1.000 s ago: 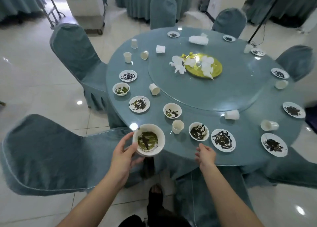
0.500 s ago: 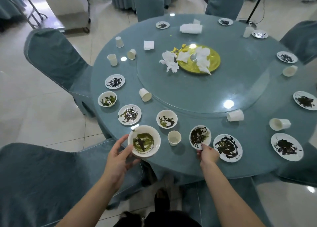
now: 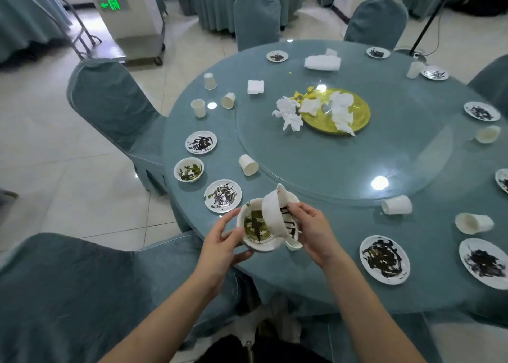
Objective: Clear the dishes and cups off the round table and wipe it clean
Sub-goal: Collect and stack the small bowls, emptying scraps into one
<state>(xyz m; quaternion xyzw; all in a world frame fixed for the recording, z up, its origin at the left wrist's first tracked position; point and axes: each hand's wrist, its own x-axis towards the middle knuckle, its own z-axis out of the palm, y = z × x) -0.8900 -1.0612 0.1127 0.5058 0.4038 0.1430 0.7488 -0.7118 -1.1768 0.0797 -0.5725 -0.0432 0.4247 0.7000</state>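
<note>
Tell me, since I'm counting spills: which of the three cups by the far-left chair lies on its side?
The right cup, nearest the folded napkin: it lies tipped over, while the other two cups stand upright.

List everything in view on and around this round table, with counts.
Round table with blue-green cloth: one, centre.
Clear glass turntable: one, table middle.
Yellow round platter: one, on the turntable, under crumpled white napkins.
Folded white napkins: two piles, far side.
White sauce-smeared plates: nine, round the rim.
White paper cups: at least eight, several lying over.
White bowl with leftover greens: one, left rim.
Blue-green covered chairs: five, round the table.
Left hand: holds white bowl of greens.
Right hand: tilts second white bowl over it.
</note>
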